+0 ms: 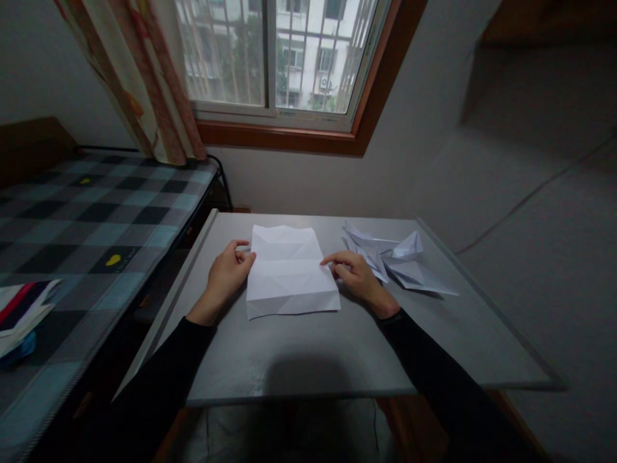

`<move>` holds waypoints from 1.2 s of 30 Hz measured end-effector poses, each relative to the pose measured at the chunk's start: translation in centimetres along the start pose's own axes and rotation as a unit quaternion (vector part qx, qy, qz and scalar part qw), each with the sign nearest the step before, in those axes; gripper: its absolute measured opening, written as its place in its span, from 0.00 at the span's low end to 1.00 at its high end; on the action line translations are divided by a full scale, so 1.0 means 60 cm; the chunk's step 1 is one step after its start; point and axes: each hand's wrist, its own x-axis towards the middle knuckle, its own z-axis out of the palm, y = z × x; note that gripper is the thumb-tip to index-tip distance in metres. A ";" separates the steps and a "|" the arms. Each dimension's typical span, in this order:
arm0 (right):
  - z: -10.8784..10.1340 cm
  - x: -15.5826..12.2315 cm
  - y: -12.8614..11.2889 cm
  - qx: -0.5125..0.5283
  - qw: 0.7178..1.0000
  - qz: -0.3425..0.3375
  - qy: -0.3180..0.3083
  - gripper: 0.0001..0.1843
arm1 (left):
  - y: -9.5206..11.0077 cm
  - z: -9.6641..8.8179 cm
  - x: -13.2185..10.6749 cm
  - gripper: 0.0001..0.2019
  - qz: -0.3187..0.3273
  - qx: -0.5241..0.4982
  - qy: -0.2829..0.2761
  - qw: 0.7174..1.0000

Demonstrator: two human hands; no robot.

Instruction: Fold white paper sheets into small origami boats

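A white sheet of paper [292, 273] lies on the table, marked with horizontal and diagonal fold creases. Its near strip bends along a crease. My left hand [230, 273] is at the sheet's left edge, fingers curled and the thumb tip against the paper, closed on that margin. On the opposite side, my right hand [355, 273] has its index fingertip on the paper's right edge; the other fingers are curled in, and the thumb is partly hidden. Just beyond the right hand sit several folded white paper pieces [407, 260], overlapping each other.
The grey-white table [308, 347] stands against the wall under a window [274, 58]. Left of it is a bed with a checked cover [120, 212], with papers or booklets [24, 315] on it. A patterned curtain [144, 83] hangs beside the window. A cable [525, 199] runs along the right wall.
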 end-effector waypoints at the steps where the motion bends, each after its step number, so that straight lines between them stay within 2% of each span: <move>1: -0.003 0.000 0.001 -0.017 1.000 -0.008 -0.010 0.19 | 0.003 -0.002 -0.004 0.22 0.013 0.055 -0.002 0.998; 4: -0.006 0.000 -0.002 -0.045 0.997 -0.053 -0.039 0.21 | 0.010 -0.001 -0.016 0.21 0.044 0.162 -0.025 0.985; 7: -0.004 0.000 -0.007 -0.050 0.990 -0.093 -0.091 0.29 | 0.010 0.005 -0.021 0.15 0.097 0.195 -0.061 0.974; 11: 0.000 -0.002 -0.010 -0.070 0.982 -0.090 -0.150 0.29 | 0.007 -0.001 -0.017 0.11 0.227 0.170 -0.131 0.950; 14: 0.000 -0.004 -0.011 -0.076 0.984 -0.074 -0.145 0.27 | 0.007 -0.015 -0.014 0.18 0.298 0.117 -0.207 0.925; 17: -0.003 -0.005 -0.013 -0.059 0.987 -0.064 -0.134 0.24 | 0.009 -0.031 -0.019 0.27 0.288 0.057 -0.273 0.916; 21: -0.005 -0.004 -0.011 -0.041 0.989 -0.048 -0.131 0.22 | 0.013 -0.042 -0.030 0.31 0.251 0.029 -0.309 0.917; 25: -0.003 -0.005 -0.007 -0.029 0.992 -0.032 -0.123 0.23 | 0.018 -0.036 -0.033 0.25 0.258 0.020 -0.308 0.915; 30: -0.003 -0.010 -0.010 0.016 0.994 0.004 -0.106 0.29 | 0.014 -0.024 -0.027 0.14 0.254 0.029 -0.260 0.931; 32: -0.007 -0.010 -0.013 0.034 0.994 -0.005 -0.104 0.35 | 0.011 -0.019 -0.026 0.12 0.233 0.039 -0.229 0.944; 35: -0.014 -0.010 -0.013 0.076 0.991 -0.026 -0.103 0.46 | 0.007 -0.008 -0.027 0.08 0.188 0.048 -0.148 0.970; 36: -0.014 -0.010 -0.012 0.091 0.990 -0.032 -0.102 0.48 | 0.006 -0.004 -0.028 0.09 0.174 0.053 -0.120 0.976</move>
